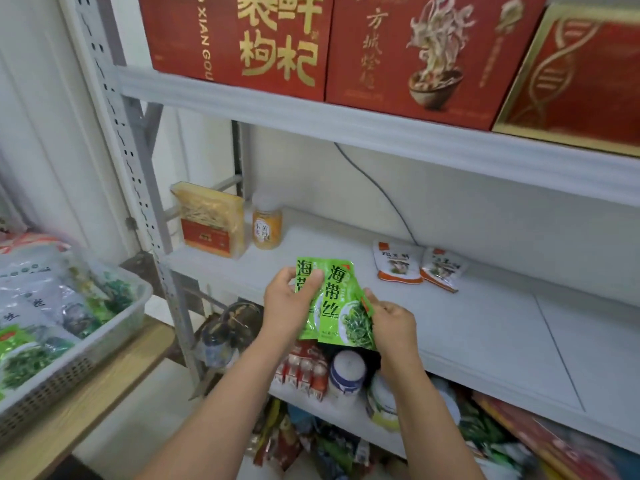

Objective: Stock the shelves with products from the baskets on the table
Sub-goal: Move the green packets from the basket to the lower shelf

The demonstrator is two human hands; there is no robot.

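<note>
Shelving-wise, the middle shelf (485, 341) is pretty sparse: a noodle pack (211, 220) and a small yellow jar (266, 225) stand at the back left. Two white-and-orange pouches (398, 263) lie further right, well apart from those. Big red boxes (242, 39) line the shelf above, and a dark cable (374, 188) runs down the back wall. Off to the left, a white basket (135, 306) full of bagged goods sits on a wooden table (104, 386).

Both hands hold two green packets (339, 306) just in front of the middle shelf's edge, with nothing between them and the bare shelf. The left hand (291, 299) grips them near the top left, thumb across the front. The right hand (394, 323) pinches the right edge. The front packet covers most of the rear one. Forearms hide part of the lower shelf, where bottles and a white tub (346, 372) are blurry.
</note>
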